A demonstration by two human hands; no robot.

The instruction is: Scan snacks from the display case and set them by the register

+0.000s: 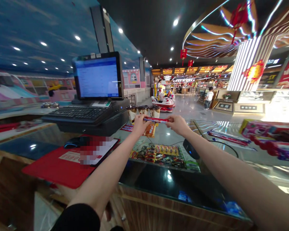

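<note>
Over the glass counter [175, 189], a thin red candy stick packet [159, 120] with pale lettering is stretched level between my two hands. My left hand [140, 125] pinches its left end. At the right end, the fingers of my right hand [179, 124] are closed on it. Just below lies an orange-brown snack packet [149, 131]. Partly behind my left hand are red and blue packets [126, 128]. Three dark-lidded snack cups [155, 111] stand in a row beyond my hands.
To the left stand a monitor [97, 77] and keyboard [79, 112], with a mouse [73, 143] on a red mat [60, 173]. A black rounded device [190, 149] sits by my right forearm. Boxed sweets [262, 130] line the right. Small packaged goods [156, 154] show under the glass.
</note>
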